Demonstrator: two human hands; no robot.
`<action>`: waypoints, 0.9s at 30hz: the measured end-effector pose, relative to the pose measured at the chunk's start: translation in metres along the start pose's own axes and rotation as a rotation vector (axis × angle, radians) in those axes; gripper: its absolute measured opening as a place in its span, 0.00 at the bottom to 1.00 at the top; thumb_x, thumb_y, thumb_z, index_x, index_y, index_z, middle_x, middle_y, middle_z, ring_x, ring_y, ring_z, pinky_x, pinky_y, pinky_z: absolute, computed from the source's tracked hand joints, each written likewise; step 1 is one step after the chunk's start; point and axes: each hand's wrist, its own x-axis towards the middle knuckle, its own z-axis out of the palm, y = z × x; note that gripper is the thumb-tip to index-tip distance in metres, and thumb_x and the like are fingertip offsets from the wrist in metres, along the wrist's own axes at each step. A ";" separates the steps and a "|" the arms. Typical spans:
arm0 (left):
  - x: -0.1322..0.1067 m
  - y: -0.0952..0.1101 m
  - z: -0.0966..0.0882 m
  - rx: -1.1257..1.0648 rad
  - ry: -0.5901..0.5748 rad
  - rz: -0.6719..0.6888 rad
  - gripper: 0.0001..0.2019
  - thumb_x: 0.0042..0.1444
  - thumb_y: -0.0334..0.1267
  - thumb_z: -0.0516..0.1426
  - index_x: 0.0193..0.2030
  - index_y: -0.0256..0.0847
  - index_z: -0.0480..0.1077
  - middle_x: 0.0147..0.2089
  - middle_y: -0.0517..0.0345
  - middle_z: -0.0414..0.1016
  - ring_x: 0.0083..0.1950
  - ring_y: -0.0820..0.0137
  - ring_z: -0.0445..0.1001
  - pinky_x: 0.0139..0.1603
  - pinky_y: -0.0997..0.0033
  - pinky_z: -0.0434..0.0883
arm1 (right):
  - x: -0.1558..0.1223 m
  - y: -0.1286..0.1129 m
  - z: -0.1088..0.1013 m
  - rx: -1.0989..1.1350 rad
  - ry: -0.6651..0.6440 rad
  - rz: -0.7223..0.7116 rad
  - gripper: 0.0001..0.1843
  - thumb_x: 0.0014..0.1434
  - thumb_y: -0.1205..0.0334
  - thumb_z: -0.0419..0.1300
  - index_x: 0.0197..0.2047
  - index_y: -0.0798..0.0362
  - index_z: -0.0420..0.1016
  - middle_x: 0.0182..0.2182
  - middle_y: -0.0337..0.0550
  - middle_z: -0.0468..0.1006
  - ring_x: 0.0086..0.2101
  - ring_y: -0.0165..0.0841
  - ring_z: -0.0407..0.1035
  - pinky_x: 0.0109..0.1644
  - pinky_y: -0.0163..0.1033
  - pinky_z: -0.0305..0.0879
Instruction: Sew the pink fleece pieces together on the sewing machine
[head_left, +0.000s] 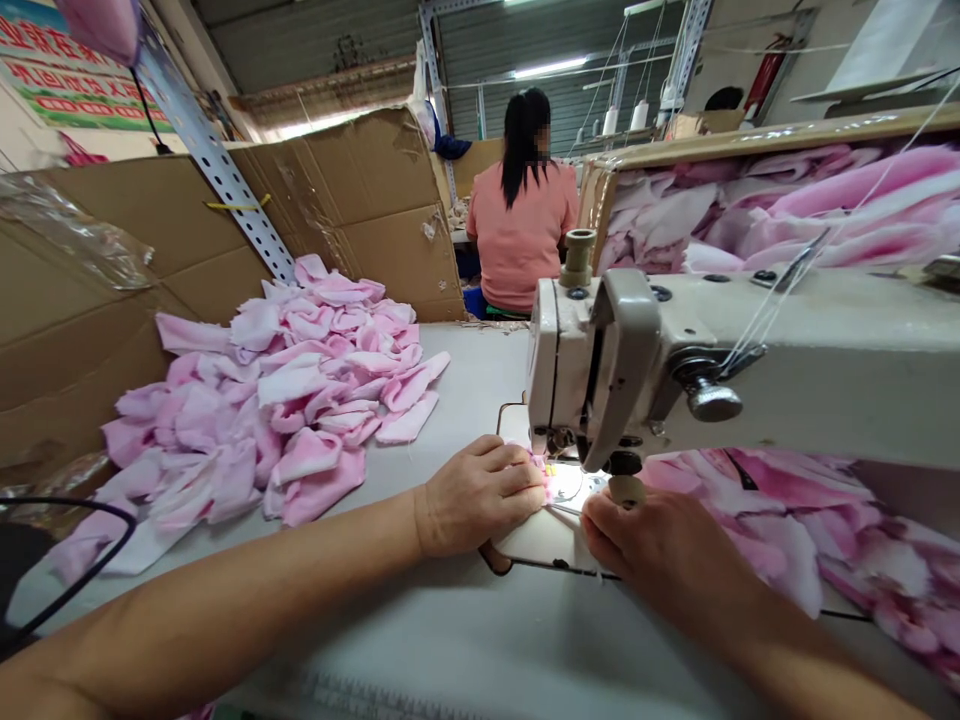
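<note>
A white sewing machine [750,380] stands over the table, its lamp lighting the metal needle plate [574,488]. My left hand [484,495] lies left of the needle area, fingers curled and pressed on a small pink fabric piece [546,478] with a yellow spot. Most of that piece is hidden by the hand and the machine head. To the right of the plate is my right hand [652,535], its fingers bent together just below a round knob. Whatever its fingertips pinch, if anything, is hidden.
A heap of pink fabric pieces [300,390] covers the table's left, against cardboard [352,190]. More pink pieces [810,530] lie behind the machine arm, and others fill a box [750,205] at back right. A person in a pink top [521,230] sits ahead, facing away.
</note>
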 end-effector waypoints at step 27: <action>-0.003 0.013 0.013 -0.211 0.095 -0.137 0.11 0.66 0.32 0.45 0.44 0.40 0.68 0.38 0.59 0.77 0.47 0.68 0.65 0.50 0.61 0.53 | 0.002 0.019 0.009 0.120 -0.074 0.232 0.11 0.51 0.66 0.56 0.19 0.51 0.66 0.16 0.36 0.68 0.19 0.29 0.63 0.25 0.35 0.53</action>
